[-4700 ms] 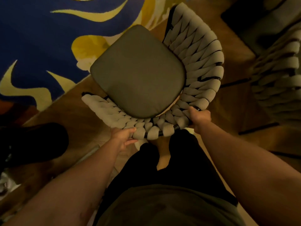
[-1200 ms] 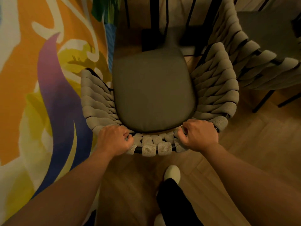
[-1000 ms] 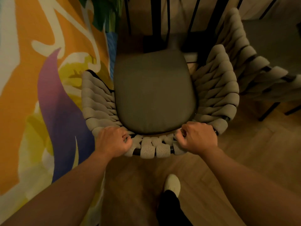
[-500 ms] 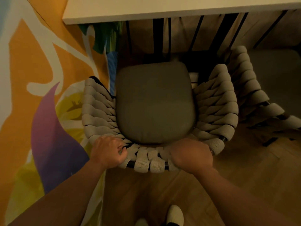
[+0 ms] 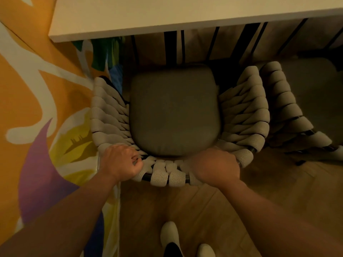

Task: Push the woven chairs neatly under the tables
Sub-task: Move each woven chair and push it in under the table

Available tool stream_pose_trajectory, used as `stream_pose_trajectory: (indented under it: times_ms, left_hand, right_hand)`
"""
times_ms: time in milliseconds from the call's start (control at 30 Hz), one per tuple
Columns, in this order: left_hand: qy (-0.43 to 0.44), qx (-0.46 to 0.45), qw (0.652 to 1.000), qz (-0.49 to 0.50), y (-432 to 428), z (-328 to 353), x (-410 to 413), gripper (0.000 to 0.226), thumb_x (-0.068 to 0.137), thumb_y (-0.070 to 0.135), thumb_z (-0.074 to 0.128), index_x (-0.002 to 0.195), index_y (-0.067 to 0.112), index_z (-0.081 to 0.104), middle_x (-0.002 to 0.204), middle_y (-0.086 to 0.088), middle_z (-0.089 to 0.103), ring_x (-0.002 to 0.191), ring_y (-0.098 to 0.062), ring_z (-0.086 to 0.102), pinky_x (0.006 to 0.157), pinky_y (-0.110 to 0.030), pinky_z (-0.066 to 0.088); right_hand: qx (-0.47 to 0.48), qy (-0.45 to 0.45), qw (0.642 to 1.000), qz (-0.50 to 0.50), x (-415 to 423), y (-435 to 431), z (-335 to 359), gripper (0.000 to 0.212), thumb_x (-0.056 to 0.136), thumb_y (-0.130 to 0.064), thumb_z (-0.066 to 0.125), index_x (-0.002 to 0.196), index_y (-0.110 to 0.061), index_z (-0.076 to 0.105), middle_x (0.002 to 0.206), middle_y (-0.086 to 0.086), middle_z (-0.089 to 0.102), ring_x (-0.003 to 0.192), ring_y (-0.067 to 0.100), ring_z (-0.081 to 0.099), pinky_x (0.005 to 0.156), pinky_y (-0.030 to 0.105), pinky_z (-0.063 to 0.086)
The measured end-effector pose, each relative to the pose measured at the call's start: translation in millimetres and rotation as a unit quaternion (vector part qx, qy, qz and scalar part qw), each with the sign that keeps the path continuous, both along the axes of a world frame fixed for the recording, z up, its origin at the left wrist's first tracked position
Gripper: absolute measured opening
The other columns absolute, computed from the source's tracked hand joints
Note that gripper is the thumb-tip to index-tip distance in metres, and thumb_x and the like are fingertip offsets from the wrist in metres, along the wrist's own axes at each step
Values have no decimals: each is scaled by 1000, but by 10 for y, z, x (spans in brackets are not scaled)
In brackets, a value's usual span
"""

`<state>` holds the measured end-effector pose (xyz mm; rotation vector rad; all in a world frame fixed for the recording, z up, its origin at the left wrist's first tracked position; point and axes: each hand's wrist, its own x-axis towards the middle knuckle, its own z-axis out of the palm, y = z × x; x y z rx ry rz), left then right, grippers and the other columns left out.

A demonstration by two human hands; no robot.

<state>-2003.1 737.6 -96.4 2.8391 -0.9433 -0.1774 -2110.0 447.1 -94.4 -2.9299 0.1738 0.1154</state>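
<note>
Head cam, woven chair (image 5: 174, 112), 2nd chair (image 5: 289, 112) just rt, table (image 5: 167, 13) ahead

dim warm light | right hand (image 5: 216, 168) motion-blurred | edges wide-angle bowed

Beige woven chair (image 5: 246, 112) with a grey-green cushion (image 5: 174, 112), perhaps olive in this dim light; cream worktop (image 5: 167, 13); orange rug (image 5: 37, 89) with white, purple and yellow swirls; brown wood floor (image 5: 204, 210).

You've got one view: head cam, wide-angle, looking nearly straight down, close above the woven chair (image 5: 245, 112). The table edge (image 5: 167, 25) sits at 12 o'clock, your shoes (image 5: 169, 232) at 6, rug (image 5: 27, 89) at 9, second chair (image 5: 285, 101) at 3.
</note>
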Motion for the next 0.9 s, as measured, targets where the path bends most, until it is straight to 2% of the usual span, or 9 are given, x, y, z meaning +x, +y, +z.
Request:
stream_pose_trajectory:
  times_ms: [167,300,367,500,600,700,800,900]
  left_hand:
    - [3,15,1000,-16,22,26,74,34,74,40,44,48,30,25,48,9,28,46,-15,33,53,-27,24]
    - [10,16,1000,-21,14,34,89,37,75,40,42,48,29,20,47,9,25,45,-16,34,53,-28,25]
    - [17,15,1000,-16,28,18,87,37,75,40,42,47,29,20,46,10,23,45,-14,32,51,-27,26]
    - [31,9,999,-4,29,14,95,37,75,41,43,47,29,22,46,11,24,44,-14,33,49,-28,36]
    - [35,16,999,-6,22,5,96,37,75,42,43,47,30,24,46,12,24,44,-12,33,48,-27,38]
    - [33,39,999,-5,9,19,76,39,74,42,44,45,29,21,45,11,23,43,-13,33,47,-26,30]
    - [33,61,998,-8,-15,62,24,39,75,45,42,45,27,24,43,10,23,42,-11,30,48,-25,20]
    - [46,65,997,6,-21,79,-64,40,74,49,41,45,28,24,43,11,22,42,-7,23,48,-23,19]
  right_hand:
    - [-7,18,1000,11,61,22,5,48,88,-54,29,59,-23,52,57,-6,44,45,10,38,43,24,28]
    - [-6,4,1000,8,68,34,20,46,88,-52,33,56,-24,47,53,-7,40,41,7,28,43,22,20]
    - [-11,7,1000,11,59,36,10,46,89,-52,33,56,-24,48,54,-7,42,41,7,29,43,22,19]
    - [-15,-10,1000,15,69,23,4,44,89,-50,38,56,-23,50,54,-7,42,42,11,31,44,21,15]
    - [-2,-18,999,36,54,-4,-27,43,88,-48,40,55,-22,49,53,-6,42,41,13,33,41,22,20]
    - [-1,-26,999,45,45,-10,-30,42,87,-47,41,55,-21,47,52,-3,44,41,16,36,41,23,22]
    - [10,-26,999,41,6,-2,-3,40,86,-46,41,54,-22,43,51,-6,37,41,14,30,43,21,18]
    - [20,-17,998,49,-77,-14,-4,38,84,-46,42,55,-22,44,54,-9,30,43,12,26,43,21,16]
